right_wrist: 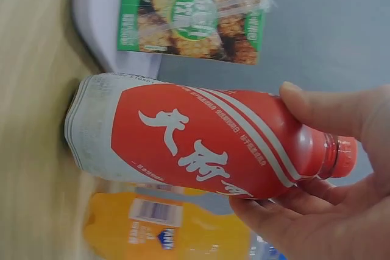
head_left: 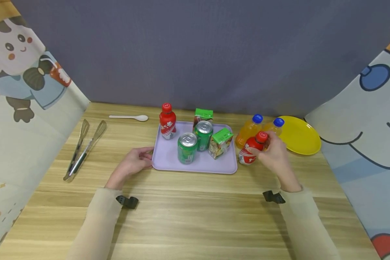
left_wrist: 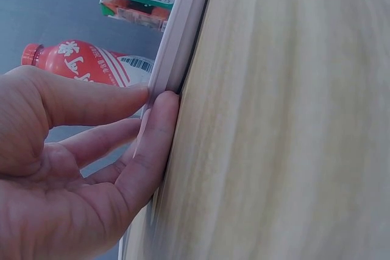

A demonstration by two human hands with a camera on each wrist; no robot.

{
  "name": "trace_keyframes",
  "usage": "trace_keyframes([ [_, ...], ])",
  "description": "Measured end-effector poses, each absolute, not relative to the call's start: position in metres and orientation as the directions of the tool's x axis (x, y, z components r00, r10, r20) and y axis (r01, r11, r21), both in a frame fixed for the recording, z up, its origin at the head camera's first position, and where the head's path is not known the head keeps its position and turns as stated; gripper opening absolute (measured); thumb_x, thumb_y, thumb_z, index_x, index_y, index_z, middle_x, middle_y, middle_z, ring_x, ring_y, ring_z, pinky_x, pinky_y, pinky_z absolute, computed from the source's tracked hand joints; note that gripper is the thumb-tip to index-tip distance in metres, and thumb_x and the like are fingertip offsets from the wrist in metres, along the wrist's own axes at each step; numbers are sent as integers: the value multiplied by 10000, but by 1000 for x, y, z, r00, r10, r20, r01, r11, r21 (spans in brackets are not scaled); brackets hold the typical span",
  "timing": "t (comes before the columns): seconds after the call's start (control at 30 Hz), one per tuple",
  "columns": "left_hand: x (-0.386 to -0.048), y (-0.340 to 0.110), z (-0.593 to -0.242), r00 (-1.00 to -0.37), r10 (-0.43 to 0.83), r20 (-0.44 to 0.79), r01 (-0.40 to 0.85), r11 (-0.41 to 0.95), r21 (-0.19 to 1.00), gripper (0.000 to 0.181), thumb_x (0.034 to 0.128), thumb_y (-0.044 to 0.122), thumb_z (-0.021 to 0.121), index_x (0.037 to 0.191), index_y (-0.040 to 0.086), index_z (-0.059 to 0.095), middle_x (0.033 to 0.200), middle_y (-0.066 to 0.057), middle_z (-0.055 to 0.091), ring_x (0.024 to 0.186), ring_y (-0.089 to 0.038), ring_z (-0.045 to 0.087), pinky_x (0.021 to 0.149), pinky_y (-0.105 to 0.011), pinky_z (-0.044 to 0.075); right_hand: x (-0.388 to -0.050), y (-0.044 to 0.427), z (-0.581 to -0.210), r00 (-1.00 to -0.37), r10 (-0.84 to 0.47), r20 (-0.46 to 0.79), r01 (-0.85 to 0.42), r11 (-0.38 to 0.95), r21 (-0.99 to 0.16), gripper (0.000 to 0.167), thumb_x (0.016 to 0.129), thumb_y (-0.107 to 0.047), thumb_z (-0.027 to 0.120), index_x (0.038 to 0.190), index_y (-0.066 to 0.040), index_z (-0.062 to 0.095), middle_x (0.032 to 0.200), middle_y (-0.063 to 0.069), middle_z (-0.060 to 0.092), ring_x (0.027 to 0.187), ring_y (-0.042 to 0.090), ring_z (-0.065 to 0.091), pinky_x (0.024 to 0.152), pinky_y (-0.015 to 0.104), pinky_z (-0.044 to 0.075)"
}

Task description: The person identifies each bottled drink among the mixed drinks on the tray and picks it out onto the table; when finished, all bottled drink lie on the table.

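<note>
My right hand (head_left: 274,155) grips a red and white drink bottle (right_wrist: 189,135) near its neck, just right of the lilac tray (head_left: 169,164). With thumb and fingers my left hand (head_left: 133,164) pinches the tray's left rim, as the left wrist view shows up close. On the tray stand another red bottle (head_left: 167,122), two green cans (head_left: 186,151) and two juice cartons with green tops, the front one (head_left: 220,144) near the right side. Behind the gripped bottle are two orange soda bottles (head_left: 248,130) with blue caps.
A yellow plate (head_left: 300,135) lies at the far right. To the left are metal tongs (head_left: 84,151), and a white spoon (head_left: 130,117) lies near the back. A dark grey partition (head_left: 195,54) rises behind the wooden table (head_left: 195,213), with printed cloth at both sides.
</note>
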State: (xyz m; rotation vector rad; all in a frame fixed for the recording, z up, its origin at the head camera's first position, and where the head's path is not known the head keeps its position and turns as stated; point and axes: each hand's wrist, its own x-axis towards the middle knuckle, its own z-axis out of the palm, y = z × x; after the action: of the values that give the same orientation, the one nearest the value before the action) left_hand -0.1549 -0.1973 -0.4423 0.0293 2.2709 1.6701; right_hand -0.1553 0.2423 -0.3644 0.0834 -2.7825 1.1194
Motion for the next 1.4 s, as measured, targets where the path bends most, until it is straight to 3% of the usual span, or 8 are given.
trace_keyframes([
  [0.3,-154,-198,-443,-949,207,-238,-166,312,935,625,798,-109,606,1385,-109,392,1042,-283,582,910,-301,574,758,-306,556,-158,246,-377,-987,-1,159,-121,655,-745,586,778,-90,785,1228,58,440,1161,240,586,1045,376,572,921,487,474],
  [0.57,-155,-197,-441,-946,200,-255,-185,316,931,639,796,-106,605,1396,-97,385,1050,-276,570,892,-289,576,763,-312,560,-159,249,-383,-984,-55,168,-161,673,-722,658,748,-166,827,1253,37,457,1203,209,560,1050,371,555,917,502,466],
  [0.77,-156,-197,-441,-946,202,-254,-183,315,931,638,799,-99,611,1395,-102,382,1051,-279,567,893,-286,573,763,-309,559,-158,251,-384,-980,-57,188,-177,667,-724,617,741,-149,831,1225,30,493,1177,204,583,1042,369,570,913,500,476],
  [1.03,-155,-197,-441,-946,201,-256,-182,324,928,639,804,-93,615,1398,-98,381,1058,-275,562,900,-285,569,775,-322,557,-150,253,-371,-979,-52,198,-184,650,-737,663,773,-123,802,1303,71,454,1232,276,554,1119,416,537,929,503,459],
  [1.4,-156,-197,-443,-945,196,-262,-191,322,927,635,801,-101,612,1395,-94,390,1054,-269,565,897,-281,570,776,-307,555,-140,246,-345,-959,-56,277,-245,651,-719,707,782,-130,796,1358,54,429,1330,231,496,1185,381,493,972,500,422],
])
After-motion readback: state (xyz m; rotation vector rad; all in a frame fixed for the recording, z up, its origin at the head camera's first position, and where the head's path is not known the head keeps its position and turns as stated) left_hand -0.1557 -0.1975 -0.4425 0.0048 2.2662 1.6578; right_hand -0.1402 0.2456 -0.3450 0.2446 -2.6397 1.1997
